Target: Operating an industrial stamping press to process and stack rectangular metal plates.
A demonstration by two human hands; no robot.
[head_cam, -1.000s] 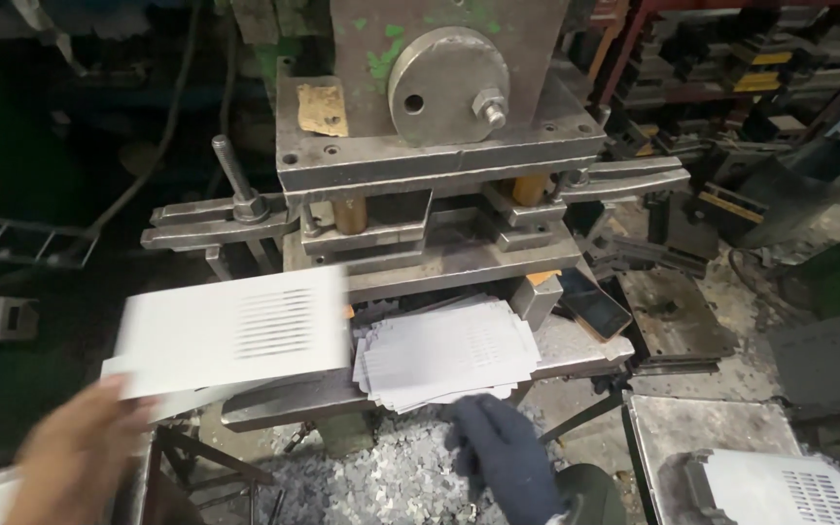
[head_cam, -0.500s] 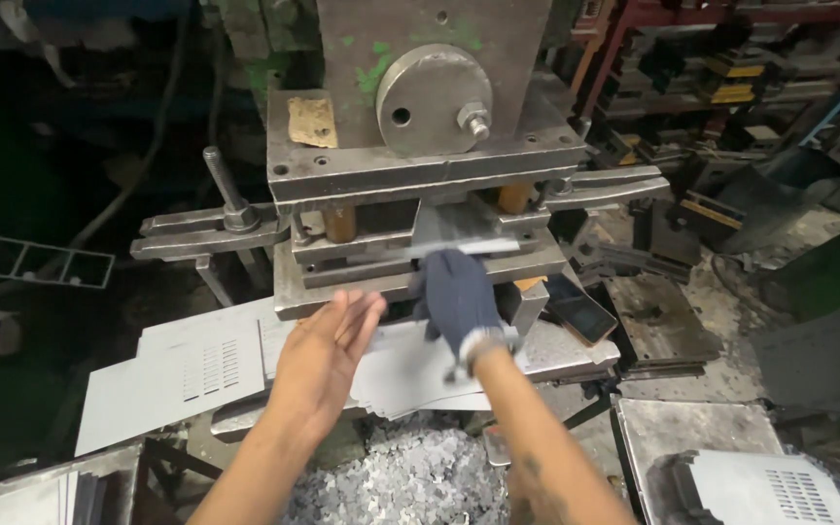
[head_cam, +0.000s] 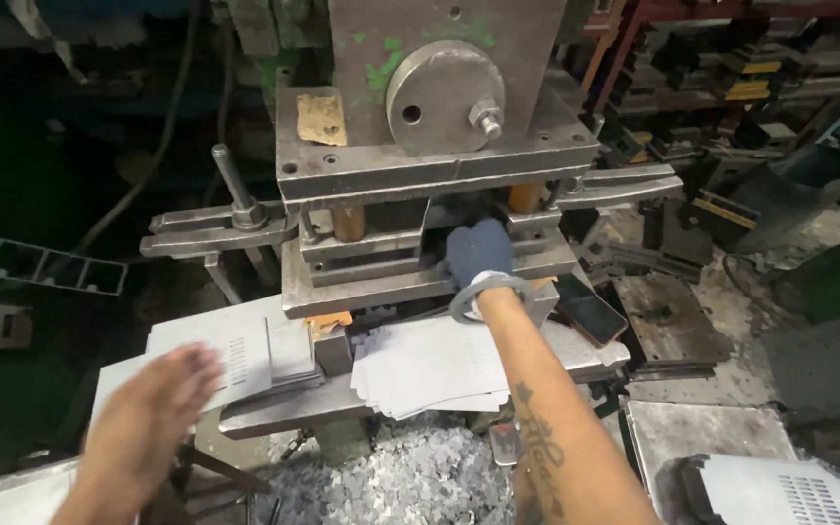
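Press: the big grey stamping press (head_cam: pixel 439 126) fills the middle of the view, its upper block raised over the lower die plate (head_cam: pixel 420 282).
Bench: the steel bench (head_cam: pixel 342 408) under the die carries two piles of white sheets; metal scrap (head_cam: pixel 410 476) lies below it.
Sheets: a fanned stack of white panels (head_cam: pixel 435 365) sits just in front of the die; a slotted white panel (head_cam: pixel 235 345) lies to the left, flat on the bench.
Change: half a second ago both hands were together at the die front; now they have parted.
Right hand: the gloved right hand (head_cam: pixel 478 255) has gone deeper, into the gap between the blocks. Whether its fingers grip anything I cannot tell.
Left hand: the bare left hand (head_cam: pixel 153 408) has drawn back low and left, blurred, fingers apart, holding nothing, just beside the slotted panel.
Meaning: judged from this, a piece is being seated or fetched inside the die.
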